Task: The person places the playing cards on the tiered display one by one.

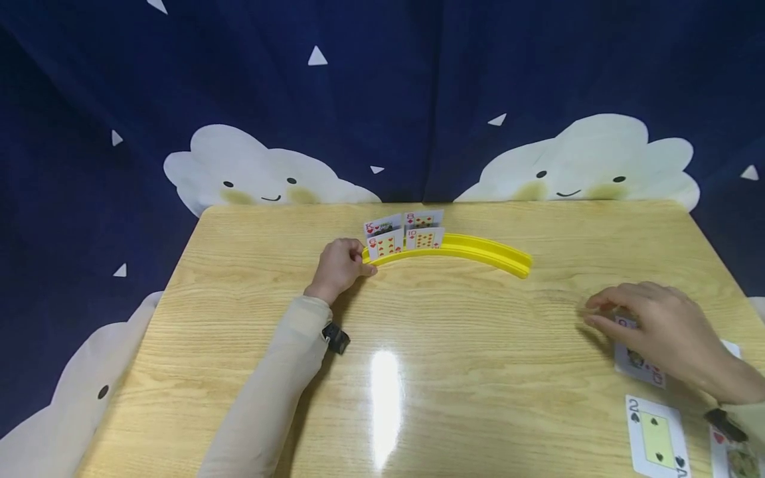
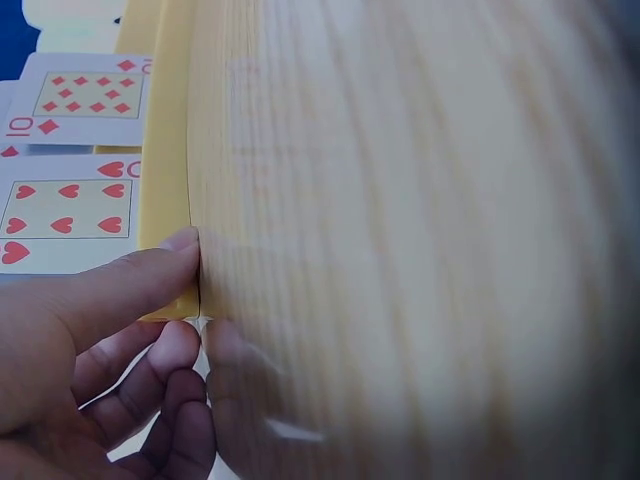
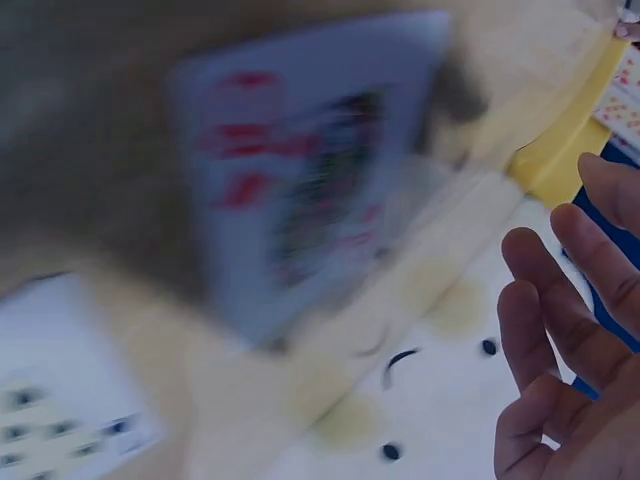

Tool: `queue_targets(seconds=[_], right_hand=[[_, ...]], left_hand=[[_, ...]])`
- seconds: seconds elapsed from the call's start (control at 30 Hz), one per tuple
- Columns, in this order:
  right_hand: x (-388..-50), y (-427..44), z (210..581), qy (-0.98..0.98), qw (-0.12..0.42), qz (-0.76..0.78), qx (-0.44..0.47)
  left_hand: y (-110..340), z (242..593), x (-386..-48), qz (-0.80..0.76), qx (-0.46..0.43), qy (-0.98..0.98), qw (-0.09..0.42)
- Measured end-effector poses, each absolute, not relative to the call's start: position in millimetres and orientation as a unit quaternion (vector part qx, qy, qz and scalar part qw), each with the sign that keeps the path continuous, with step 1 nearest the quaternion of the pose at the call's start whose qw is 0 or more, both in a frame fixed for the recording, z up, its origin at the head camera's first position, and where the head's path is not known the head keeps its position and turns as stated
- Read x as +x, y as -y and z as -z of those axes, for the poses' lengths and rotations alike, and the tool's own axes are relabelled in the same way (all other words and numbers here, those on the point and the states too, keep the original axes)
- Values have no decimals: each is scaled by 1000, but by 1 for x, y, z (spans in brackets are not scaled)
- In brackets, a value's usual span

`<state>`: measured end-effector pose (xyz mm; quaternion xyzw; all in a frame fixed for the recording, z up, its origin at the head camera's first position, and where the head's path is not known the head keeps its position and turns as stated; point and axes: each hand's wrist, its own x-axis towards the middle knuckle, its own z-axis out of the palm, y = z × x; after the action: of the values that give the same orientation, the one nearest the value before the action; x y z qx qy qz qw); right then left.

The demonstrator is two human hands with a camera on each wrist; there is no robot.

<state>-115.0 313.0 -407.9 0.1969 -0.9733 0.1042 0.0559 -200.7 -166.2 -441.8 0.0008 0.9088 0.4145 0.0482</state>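
A curved yellow card holder point(image 1: 490, 251) stands toward the back of the table. My left hand point(image 1: 339, 265) grips its left end, thumb on the front edge. In its rear slot are a king of hearts point(image 1: 382, 226) and an eight of diamonds point(image 1: 425, 219); before them stand a six of hearts point(image 2: 70, 210) and a ten of diamonds point(image 2: 90, 98). Over at the right, my right hand point(image 1: 666, 325) hovers with loosely bent fingers, nothing between them. Beneath it a queen card point(image 1: 636, 365) is partly hidden; a face card point(image 3: 310, 190) appears blurred in the right wrist view.
A two of spades point(image 1: 657, 435) lies on the table at the front right. Beside it is another face card point(image 1: 741, 458), cut off by the frame. A dark blue curtain point(image 1: 382, 99) with clouds hangs behind the wooden table point(image 1: 466, 372).
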Motion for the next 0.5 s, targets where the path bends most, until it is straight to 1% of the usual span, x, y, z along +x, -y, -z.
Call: queue_targets(seconds=[0.27,0.5], right_hand=[[-91,-345,415,984,37,-76,154],[-80,-358,418,984,36,-70,160]], left_hand=[[167,442,-201,-413,4,-910,45],[167,441,-202,-414,6,-909,49]])
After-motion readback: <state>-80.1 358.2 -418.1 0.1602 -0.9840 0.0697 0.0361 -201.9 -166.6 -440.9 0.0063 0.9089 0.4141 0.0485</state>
